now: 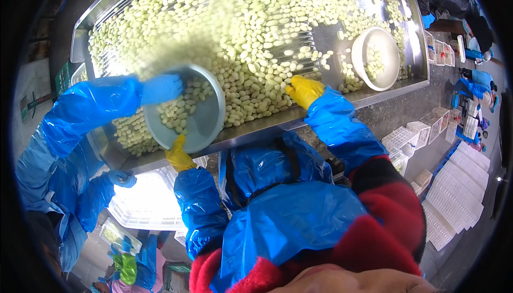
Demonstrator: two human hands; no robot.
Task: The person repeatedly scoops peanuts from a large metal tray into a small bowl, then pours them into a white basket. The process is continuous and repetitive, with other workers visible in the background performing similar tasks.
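My left hand (179, 154), in a yellow glove, grips the near rim of a grey-green plastic basin (206, 118) partly filled with pale green oval pieces of produce (175, 115). The basin leans on the steel sorting table (256, 136) near its front edge. To the right, my right hand (305, 91), also yellow-gloved, touches the edge of the heap of the same pieces (256, 80); its fingers are bent, and whether they hold any is hidden. A co-worker's blue-gloved hand (163, 88) reaches over the basin's far-left rim.
A white bowl (388, 74) holding some pieces stands tilted at the table's right. The co-worker's other hand (122, 178) is by a white plastic crate (146, 198) at the left. Crates (400, 136) and stacked white trays (457, 192) line the right. Other people work further off.
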